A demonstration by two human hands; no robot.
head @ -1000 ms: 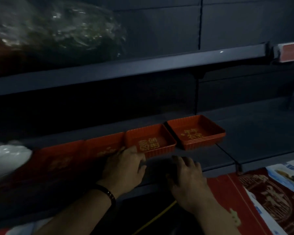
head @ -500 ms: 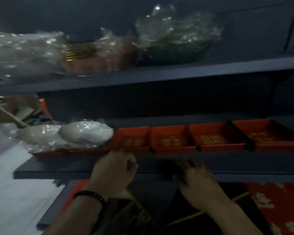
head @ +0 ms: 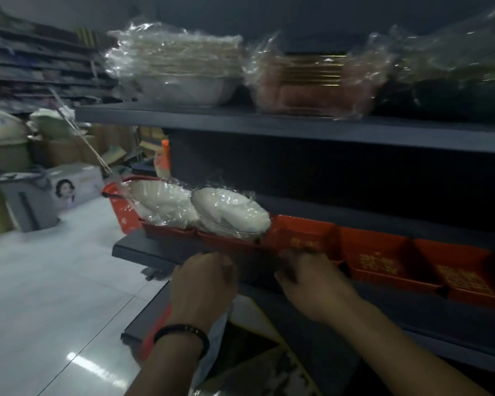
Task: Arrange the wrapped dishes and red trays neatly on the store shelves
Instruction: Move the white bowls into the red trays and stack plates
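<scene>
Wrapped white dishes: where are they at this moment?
Head view, centre-left: the wrapped white dishes rest on the leftmost red trays at the left end of the shelf, just above the left hand, left of the empty trays.

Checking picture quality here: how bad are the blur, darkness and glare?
Head view: dim overall, deep shadow under the grey upper shelf; motion blur smears the plastic-wrapped dish stacks on it and the gold print on the red rectangular trays; glare streaks on the white tiled floor.
</scene>
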